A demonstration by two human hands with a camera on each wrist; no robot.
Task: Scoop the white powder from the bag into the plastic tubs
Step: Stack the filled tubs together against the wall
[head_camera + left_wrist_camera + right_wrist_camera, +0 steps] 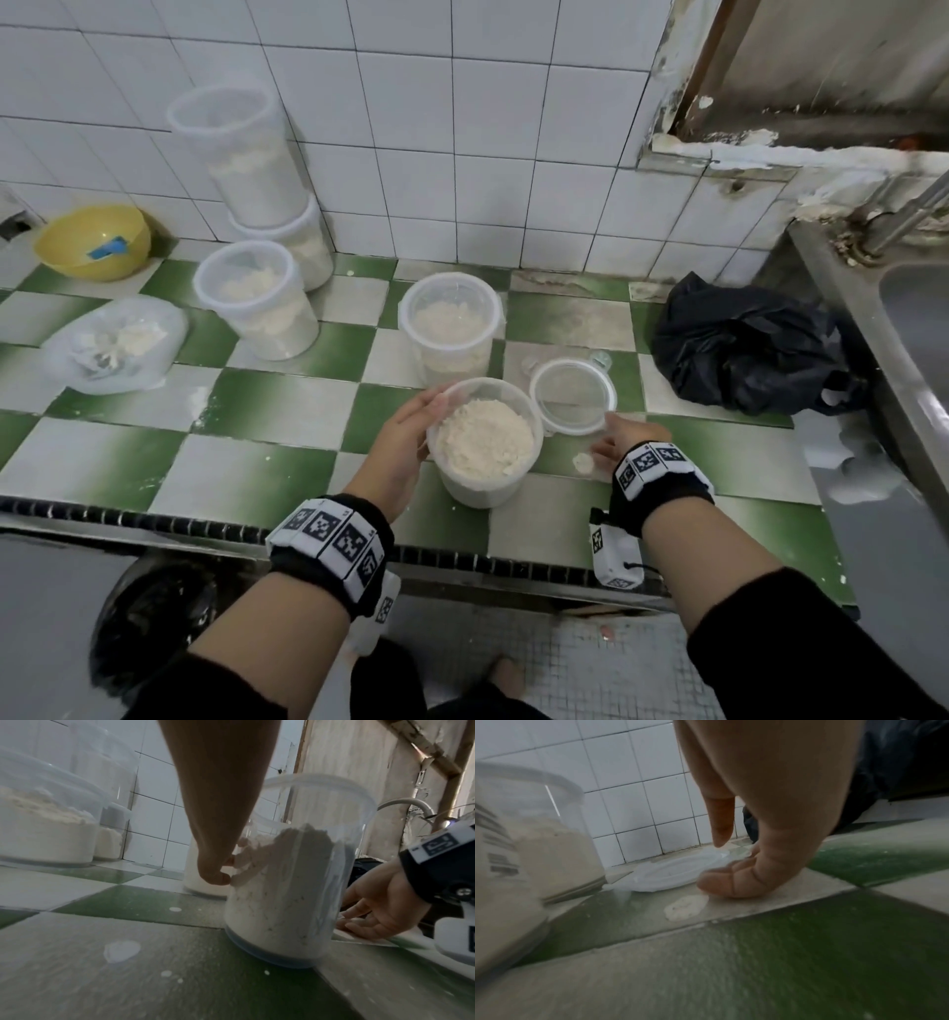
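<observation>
**Asker:** Two forearms reach in closest to the camera, each with a marker wristband. What do they meet?

**Describer:** Beyond them runs a green-and-white tiled counter (267, 457). The left hand (405, 442) curls round the side of the near tub (485, 442), heaped with white powder (485, 437). The tub stands upright on the counter, against the left palm.

**Asker:** And the right hand?

**Describer:** The right hand (624, 437) lies low on the counter, fingers loosely curled and holding nothing; its fingertips (721, 884) touch the near edge of a clear lid (572, 395) lying flat just ahead of them. A second open tub (451, 321) stands beyond the left hand; the powder bag (113, 342) lies well off to its left.

**Asker:** How should the step go?

**Describer:** Probably capping. I'd slide the lid toward the palm, pinch its rim, keep the left hand bracing the tub, then set it level; the heap sits high and could spill. A small powder blob (686, 907) lies just beside the right fingertips.
</observation>
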